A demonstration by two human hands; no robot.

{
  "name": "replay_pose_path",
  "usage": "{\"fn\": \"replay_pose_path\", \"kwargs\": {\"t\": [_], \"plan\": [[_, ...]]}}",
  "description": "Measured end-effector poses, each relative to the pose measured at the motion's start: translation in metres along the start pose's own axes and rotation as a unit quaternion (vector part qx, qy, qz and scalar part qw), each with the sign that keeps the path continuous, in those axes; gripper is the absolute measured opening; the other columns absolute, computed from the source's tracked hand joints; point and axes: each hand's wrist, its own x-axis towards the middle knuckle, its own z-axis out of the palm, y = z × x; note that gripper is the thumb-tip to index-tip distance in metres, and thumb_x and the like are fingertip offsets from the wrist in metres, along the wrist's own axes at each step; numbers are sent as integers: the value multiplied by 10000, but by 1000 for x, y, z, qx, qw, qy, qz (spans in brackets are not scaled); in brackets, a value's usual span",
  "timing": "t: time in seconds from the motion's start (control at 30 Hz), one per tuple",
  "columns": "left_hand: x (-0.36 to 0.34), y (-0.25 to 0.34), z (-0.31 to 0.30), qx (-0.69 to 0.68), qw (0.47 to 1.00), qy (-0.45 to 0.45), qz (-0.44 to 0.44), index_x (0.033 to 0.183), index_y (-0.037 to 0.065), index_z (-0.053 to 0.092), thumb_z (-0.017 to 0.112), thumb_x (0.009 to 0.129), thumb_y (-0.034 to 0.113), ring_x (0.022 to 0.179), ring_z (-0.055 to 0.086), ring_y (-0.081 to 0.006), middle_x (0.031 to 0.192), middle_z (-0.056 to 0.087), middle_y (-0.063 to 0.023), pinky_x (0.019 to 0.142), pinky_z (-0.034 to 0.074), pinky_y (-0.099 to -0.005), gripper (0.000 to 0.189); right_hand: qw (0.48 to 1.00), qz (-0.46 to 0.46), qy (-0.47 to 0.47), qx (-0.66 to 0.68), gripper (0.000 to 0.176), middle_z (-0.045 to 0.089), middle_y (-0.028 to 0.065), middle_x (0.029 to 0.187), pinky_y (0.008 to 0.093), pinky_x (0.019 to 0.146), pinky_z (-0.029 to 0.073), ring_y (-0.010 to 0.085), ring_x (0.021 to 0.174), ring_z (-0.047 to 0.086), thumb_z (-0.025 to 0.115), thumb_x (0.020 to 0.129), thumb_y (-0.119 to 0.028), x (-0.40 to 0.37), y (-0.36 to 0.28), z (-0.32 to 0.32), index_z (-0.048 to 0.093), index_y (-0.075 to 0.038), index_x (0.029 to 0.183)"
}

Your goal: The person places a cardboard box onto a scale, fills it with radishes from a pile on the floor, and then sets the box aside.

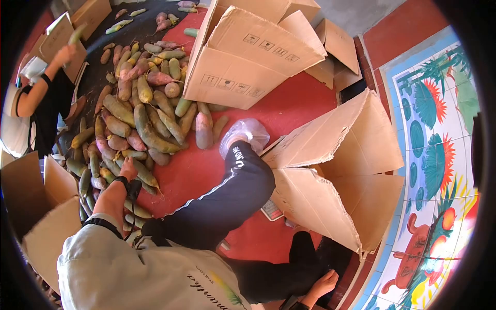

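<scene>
My left hand (128, 170) reaches into a big heap of long green and pink radishes (150, 121). Its fingers are bent around the upper end of a green radish (146, 177) at the near edge of the heap. Far from the heap, at the lower right, my right hand (325, 283) is beside my dark trouser leg, with its fingers curled together. Whether anything lies inside those fingers is hidden.
Open cardboard boxes stand at the right (330, 170), at the top (253, 57) and at the left (51, 222). My foot in a plastic cover (245, 132) rests on the red floor (181, 178). Another person's hand (64, 54) holds a radish at the upper left.
</scene>
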Motion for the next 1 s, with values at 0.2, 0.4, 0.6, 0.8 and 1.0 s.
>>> {"fn": "replay_pose_path", "kwargs": {"t": [0.2,0.4,0.6,0.8,1.0], "plan": [[-5,15,-21,36,999,-7,-20,1264,15,357,597,675,28,1132,457,-365,1283,329,-213,921,425,-378,636,1000,-19,12,11,260,546,211,731,439,599,419,382,670,530,436,911,-146,3,-11,-3,538,53,777],[14,10,-9,47,999,12,0,1146,10,416,703,612,58,1023,529,-402,1175,451,-251,805,484,-404,608,999,-45,27,5,253,539,193,722,433,594,420,365,672,531,440,905,-135,7,-22,-5,537,45,757],[-12,41,-44,194,977,-57,65,1101,51,535,754,624,213,1080,518,-320,1208,482,-179,874,450,-366,549,998,-21,40,33,243,602,201,767,432,633,475,372,700,571,510,891,-167,11,-48,-19,603,42,809],[-23,49,-38,132,981,-20,140,1084,50,541,756,614,332,1051,544,-291,1119,555,-166,868,454,-360,589,996,-49,63,45,233,609,198,773,409,630,489,366,694,584,529,882,-169,14,-53,-20,608,42,820],[-74,96,-60,147,974,-29,170,1060,36,509,695,649,306,942,602,-280,1001,616,-133,786,490,-371,526,992,-59,89,61,241,606,199,758,411,627,487,368,693,581,529,881,-175,12,-50,-15,604,43,810]]}}
